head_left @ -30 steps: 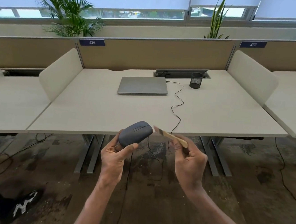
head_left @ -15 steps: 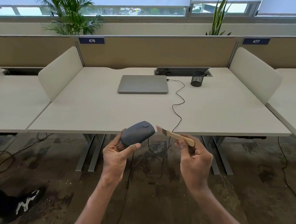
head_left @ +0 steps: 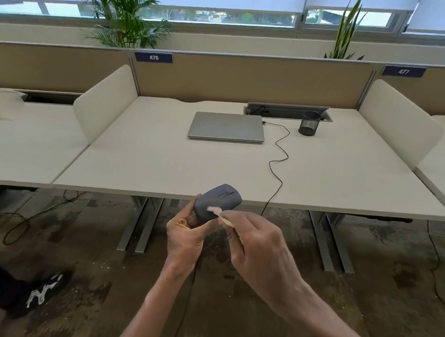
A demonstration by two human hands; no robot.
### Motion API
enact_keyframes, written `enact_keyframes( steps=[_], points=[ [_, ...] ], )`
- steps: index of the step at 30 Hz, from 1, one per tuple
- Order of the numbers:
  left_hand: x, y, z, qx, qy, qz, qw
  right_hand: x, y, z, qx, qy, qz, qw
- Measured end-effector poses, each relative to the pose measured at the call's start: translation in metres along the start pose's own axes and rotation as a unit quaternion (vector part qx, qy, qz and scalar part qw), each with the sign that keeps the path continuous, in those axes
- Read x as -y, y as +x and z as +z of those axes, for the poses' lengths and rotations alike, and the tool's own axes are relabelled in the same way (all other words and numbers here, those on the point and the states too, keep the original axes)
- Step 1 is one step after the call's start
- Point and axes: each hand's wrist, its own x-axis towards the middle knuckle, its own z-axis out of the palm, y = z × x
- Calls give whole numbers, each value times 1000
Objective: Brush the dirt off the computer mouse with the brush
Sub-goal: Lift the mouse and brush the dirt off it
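The left hand [head_left: 185, 235] grips the computer mouse [head_left: 217, 200] tilted up off the table's [head_left: 161, 168] near edge, so the brush [head_left: 218, 213], pinched by the right hand [head_left: 257, 242], reaches its back.

Laptop [head_left: 226, 126] far on desk [head_left: 140, 166]; pen cup [head_left: 309, 123] right of it; mouse [head_left: 216, 201] near, before desk edge, brush [head_left: 223, 217] touching its right.
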Motion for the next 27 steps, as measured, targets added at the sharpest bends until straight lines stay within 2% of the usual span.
enact_keyframes(
  steps=[2,4,7,12,18,27],
  points=[
    [3,0,-3,-7,-4,1,1000,9,-2,5,50,-16,-23,998],
    [2,-2,-4,-10,5,8,1000,13,0,6,65,7,-24,998],
    [-3,-7,-2,-14,-5,13,1000,8,16,-2,23,64,22,997],
    [-2,-11,4,-9,36,26,999,-18,57,-9,-22,-13,55,998],
    [-2,-13,8,3,43,32,999,-17,81,-2,53,-49,11,997],
    [6,-12,3,-15,57,18,998,10,50,-3,143,-29,-77,986]
  ],
)
